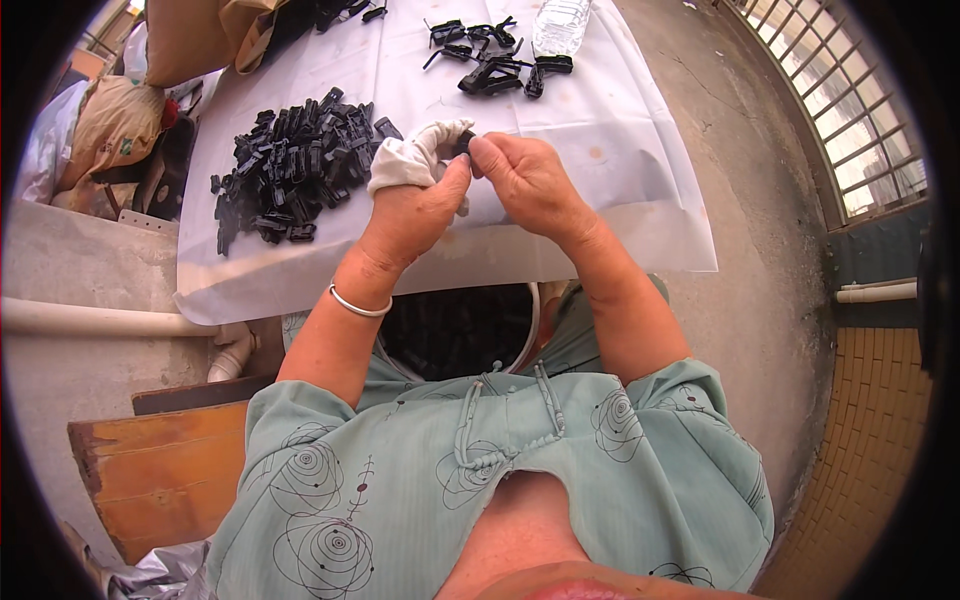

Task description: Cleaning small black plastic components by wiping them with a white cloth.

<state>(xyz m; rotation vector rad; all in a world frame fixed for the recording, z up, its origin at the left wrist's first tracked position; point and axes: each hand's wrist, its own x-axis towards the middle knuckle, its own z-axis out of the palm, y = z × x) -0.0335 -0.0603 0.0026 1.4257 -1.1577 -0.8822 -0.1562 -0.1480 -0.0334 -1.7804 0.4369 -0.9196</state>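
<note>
2 hands (525, 182) hold black part (463, 143), long axis hidden.

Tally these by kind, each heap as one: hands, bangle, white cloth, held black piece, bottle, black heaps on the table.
Left hand and right hand: 2
Bangle: 1
White cloth: 1
Held black piece: 1
Bottle: 1
Large black heap, smaller black heap, top-edge black heap: 3
Total: 9

Clock centred between left hand (428, 208) and right hand (530, 182). I log free room over the bench (640, 165) at 3 o'clock; narrow lane at 11, between heaped black parts (300, 165) blocking 9 and loose black pieces (492, 76) at 12. Bottle (562, 28) obstructs 1; brown container (190, 45), 10.
</note>
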